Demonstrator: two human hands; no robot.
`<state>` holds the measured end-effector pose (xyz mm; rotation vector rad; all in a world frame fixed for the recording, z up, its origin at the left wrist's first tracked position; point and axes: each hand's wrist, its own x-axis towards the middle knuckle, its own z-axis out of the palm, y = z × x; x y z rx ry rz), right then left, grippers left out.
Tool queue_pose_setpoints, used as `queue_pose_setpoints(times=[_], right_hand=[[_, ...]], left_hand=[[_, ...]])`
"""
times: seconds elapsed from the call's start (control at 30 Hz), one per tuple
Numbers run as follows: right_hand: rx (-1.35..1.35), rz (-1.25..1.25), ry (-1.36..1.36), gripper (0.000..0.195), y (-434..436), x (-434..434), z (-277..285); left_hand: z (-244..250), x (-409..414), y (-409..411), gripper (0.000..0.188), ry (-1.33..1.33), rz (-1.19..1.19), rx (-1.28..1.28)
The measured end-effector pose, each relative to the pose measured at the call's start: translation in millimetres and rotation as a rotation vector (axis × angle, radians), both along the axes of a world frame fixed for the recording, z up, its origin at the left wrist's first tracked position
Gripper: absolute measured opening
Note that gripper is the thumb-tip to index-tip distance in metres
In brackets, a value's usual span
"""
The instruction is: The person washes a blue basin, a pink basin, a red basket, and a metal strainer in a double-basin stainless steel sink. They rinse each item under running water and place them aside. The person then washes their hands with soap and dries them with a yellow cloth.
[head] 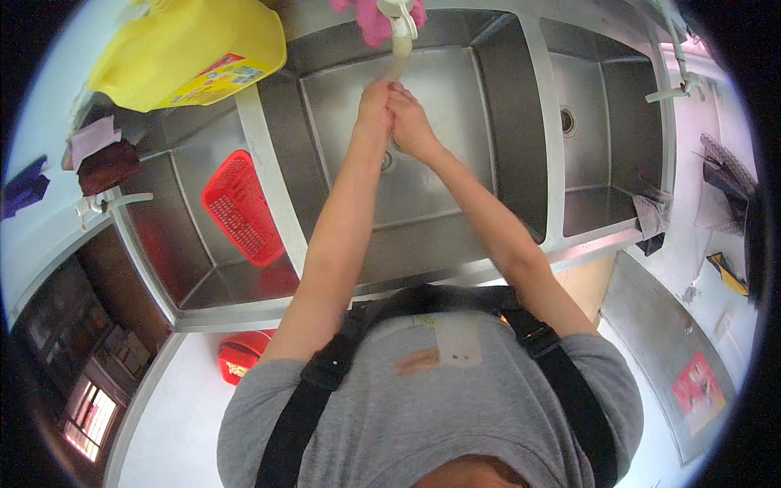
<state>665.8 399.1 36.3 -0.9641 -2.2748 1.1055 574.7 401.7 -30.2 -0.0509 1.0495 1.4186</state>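
Observation:
My left hand [375, 107] and my right hand [410, 116] are pressed together over the large middle basin of a stainless steel sink [451, 189]. They meet just below a white tap [398, 9] with a short pale spout hose [401, 46]. A blurred streak, which looks like running water, links the hose to my fingers. I see no object between the hands, but the fingers overlap and blur, so their exact pose is hidden. Pink rubber gloves [373, 24] hang around the tap. Beneath my wrists, a drain [388, 160] is partly covered.
A red plastic basket [241, 207] leans in the left basin. Behind it stands a large yellow jug [195, 49]. The right basin [586, 152] has its own drain. More taps project at the left [100, 204] and right [683, 88]. A grey cloth [653, 210] hangs over the right rim.

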Motion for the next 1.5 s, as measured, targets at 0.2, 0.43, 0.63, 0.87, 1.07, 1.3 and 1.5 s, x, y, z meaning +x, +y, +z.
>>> queue_pose_setpoints(times=[0.2, 0.43, 0.63, 0.87, 1.07, 1.3, 1.5], right_hand=[[-0.561, -0.418, 0.436, 0.019, -4, -9, -40], [-0.403, -0.25, -0.147, 0.019, 42, -29, -96], [0.038, 0.081, -0.51, 0.024, 35, 27, -145], [0.029, -0.087, -0.197, 0.023, 0, 42, 41], [0.537, -0.205, -0.095, 0.015, 29, 0, 171], [0.653, -0.157, 0.077, 0.009, 61, 14, 173], [0.157, -0.232, 0.265, 0.015, 71, 16, 144]], left_hand=[[21, 1, -11, 0.025, -0.487, 0.152, 0.158], [27, 81, -63, 0.025, -0.887, 0.087, 0.286], [-11, 68, -31, 0.019, -0.153, -0.029, 0.068], [-82, 21, 24, 0.017, -0.262, -0.135, 0.126], [-101, 28, 55, 0.015, -0.495, 0.188, 0.297], [-107, 3, 58, 0.01, -0.507, 0.202, -0.003], [-84, -7, 50, 0.009, -0.145, 0.032, 0.188]])
